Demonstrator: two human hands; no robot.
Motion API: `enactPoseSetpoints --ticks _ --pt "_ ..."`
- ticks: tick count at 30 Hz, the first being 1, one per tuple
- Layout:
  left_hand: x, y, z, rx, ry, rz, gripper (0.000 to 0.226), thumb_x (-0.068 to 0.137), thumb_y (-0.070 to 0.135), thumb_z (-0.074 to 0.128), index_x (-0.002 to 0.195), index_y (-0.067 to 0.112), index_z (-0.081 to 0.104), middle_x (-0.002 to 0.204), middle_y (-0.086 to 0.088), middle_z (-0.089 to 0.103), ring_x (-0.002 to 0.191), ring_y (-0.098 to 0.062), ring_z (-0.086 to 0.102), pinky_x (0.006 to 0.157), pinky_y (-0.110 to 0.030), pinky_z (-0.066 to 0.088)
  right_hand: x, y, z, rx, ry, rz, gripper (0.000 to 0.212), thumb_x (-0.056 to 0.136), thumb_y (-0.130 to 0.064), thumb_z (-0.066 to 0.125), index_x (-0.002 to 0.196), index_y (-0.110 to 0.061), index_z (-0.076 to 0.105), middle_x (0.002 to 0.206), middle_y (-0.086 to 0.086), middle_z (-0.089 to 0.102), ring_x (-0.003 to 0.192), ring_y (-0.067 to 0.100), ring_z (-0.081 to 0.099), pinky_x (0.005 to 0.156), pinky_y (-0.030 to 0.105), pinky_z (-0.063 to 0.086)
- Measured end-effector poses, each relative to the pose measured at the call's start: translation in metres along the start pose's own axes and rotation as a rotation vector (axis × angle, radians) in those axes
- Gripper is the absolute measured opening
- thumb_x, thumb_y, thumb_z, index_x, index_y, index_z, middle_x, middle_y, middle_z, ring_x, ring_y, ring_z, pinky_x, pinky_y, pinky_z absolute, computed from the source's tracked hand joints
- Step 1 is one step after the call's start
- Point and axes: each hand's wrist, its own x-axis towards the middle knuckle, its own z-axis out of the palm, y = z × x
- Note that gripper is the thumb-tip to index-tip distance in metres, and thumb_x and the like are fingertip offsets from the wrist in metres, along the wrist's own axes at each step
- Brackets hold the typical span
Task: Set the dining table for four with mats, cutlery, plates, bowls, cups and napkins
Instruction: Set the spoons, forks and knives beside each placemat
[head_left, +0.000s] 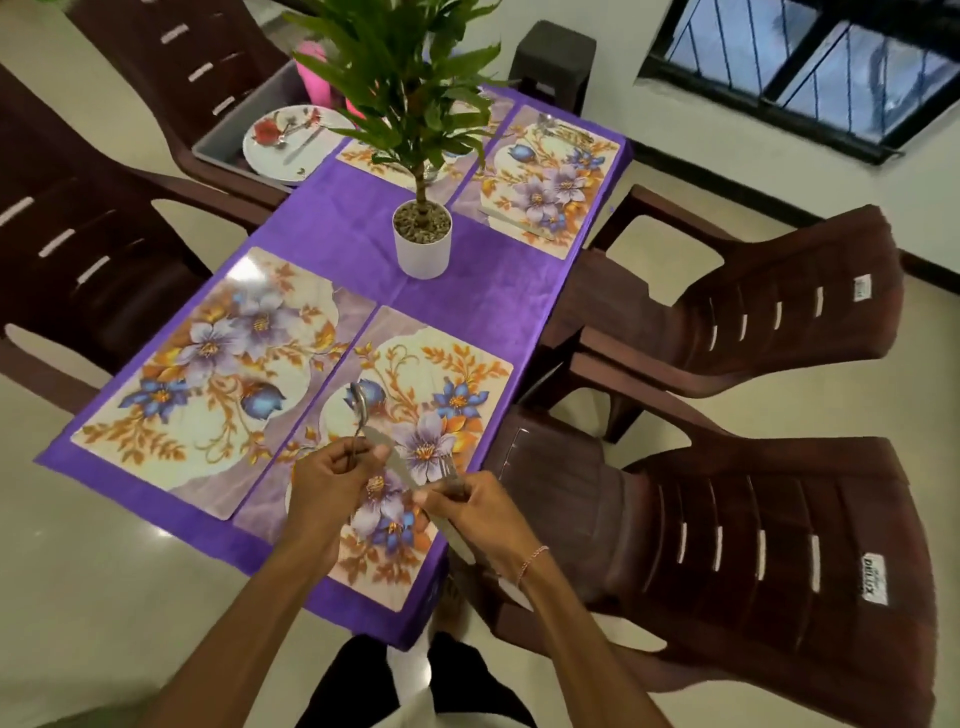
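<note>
Four floral mats lie on the purple tablecloth (337, 228). Both my hands hover over the near right mat (441, 374). My left hand (330, 475) pinches the handle of a spoon (358, 402), its bowl pointing away from me. My right hand (465, 506) grips a knife (387, 454) and a fork (448, 467); the knife blade reaches across to my left thumb. The near left mat (208, 364) is bare. On the far right mat (545, 182) lies cutlery (566, 130). The plant partly hides the far left mat (363, 153).
A potted plant (422, 239) stands mid-table. A grey tub (223, 145) on the far left chair holds a flowered plate (291, 140) and pink cups (317, 73). Brown plastic chairs (779, 322) flank both long sides. A dark stool (558, 57) stands beyond the table.
</note>
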Motion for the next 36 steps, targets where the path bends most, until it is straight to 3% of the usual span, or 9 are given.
enactPoseSetpoints --ticks 4,8,11,14,17,20,23,29,36 --pt "0.034 0.002 -0.024 0.025 -0.003 0.007 0.017 0.093 0.002 0.071 0.105 0.013 0.074 0.076 0.001 0.071 0.051 0.002 0.053 0.051 -0.015 0.044 0.019 0.011 -0.001 0.005 0.052 0.010 0.012 0.090 -0.016 0.078 0.092 -0.005 0.081 0.088 0.011 0.079 0.087 0.017 0.073 0.089 0.028 0.058" --pt "0.065 -0.007 -0.052 0.151 -0.045 0.009 0.021 0.094 -0.002 0.068 0.105 0.015 0.074 0.060 0.014 0.062 0.042 0.001 0.042 0.042 -0.011 0.035 0.036 0.020 0.008 0.017 0.223 0.054 0.013 0.085 -0.009 0.081 0.091 0.003 0.079 0.088 0.018 0.078 0.085 0.021 0.075 0.086 0.027 0.059" --pt "0.091 -0.016 -0.082 0.308 -0.049 0.013 0.018 0.097 0.009 0.068 0.099 0.024 0.078 0.067 0.011 0.066 0.053 -0.003 0.048 0.051 -0.019 0.039 0.052 0.029 0.026 0.075 0.389 0.126 0.007 0.082 0.004 0.081 0.089 0.003 0.079 0.090 0.019 0.077 0.080 0.022 0.070 0.080 0.035 0.058" --pt "0.107 -0.028 -0.106 0.448 -0.076 -0.023 0.019 0.100 0.013 0.063 0.098 0.025 0.078 0.062 0.014 0.064 0.056 -0.006 0.051 0.053 -0.023 0.041 0.064 0.046 0.047 0.087 0.480 0.202 0.018 0.082 0.010 0.077 0.082 -0.008 0.080 0.084 0.016 0.077 0.079 0.027 0.070 0.076 0.042 0.058" --pt "0.114 -0.044 -0.128 0.543 -0.114 -0.060 0.013 0.098 0.020 0.066 0.090 0.024 0.075 0.072 0.007 0.070 0.068 -0.012 0.060 0.065 -0.031 0.047 0.066 0.061 0.074 0.085 0.543 0.283 0.015 0.078 0.001 0.084 0.077 -0.013 0.080 0.076 0.011 0.077 0.073 0.026 0.071 0.070 0.035 0.059" --pt "0.111 -0.059 -0.148 0.561 -0.124 -0.147 0.014 0.095 0.019 0.072 0.086 0.029 0.075 0.086 0.005 0.075 0.083 -0.016 0.066 0.077 -0.033 0.052 0.059 0.082 0.097 0.019 0.609 0.373 0.017 0.075 -0.006 0.088 0.072 -0.021 0.080 0.071 -0.001 0.077 0.069 0.009 0.072 0.072 0.028 0.062" --pt "0.103 -0.071 -0.162 0.601 -0.096 -0.203 0.004 0.092 0.022 0.075 0.091 0.025 0.078 0.086 0.007 0.076 0.086 -0.013 0.069 0.071 -0.024 0.051 0.051 0.102 0.117 -0.007 0.624 0.419 0.022 0.074 -0.007 0.087 0.067 -0.026 0.080 0.071 -0.004 0.077 0.075 0.014 0.074 0.082 0.042 0.063" --pt "0.093 -0.085 -0.175 0.770 -0.042 -0.132 0.016 0.090 0.020 0.078 0.105 0.015 0.081 0.087 0.003 0.076 0.080 -0.009 0.068 0.076 -0.033 0.057 0.038 0.109 0.136 -0.027 0.744 0.498 0.037 0.071 -0.008 0.091 0.056 -0.032 0.068 0.059 -0.015 0.068 0.063 0.005 0.068 0.077 0.033 0.061" --pt "0.091 -0.095 -0.173 0.921 -0.005 -0.055 0.022 0.089 0.022 0.080 0.108 0.010 0.080 0.100 -0.006 0.078 0.083 -0.012 0.060 0.082 -0.028 0.049 0.043 0.122 0.144 -0.142 0.793 0.548 0.009 0.075 -0.018 0.087 0.078 -0.013 0.080 0.073 0.002 0.073 0.076 0.024 0.072 0.075 0.042 0.063"
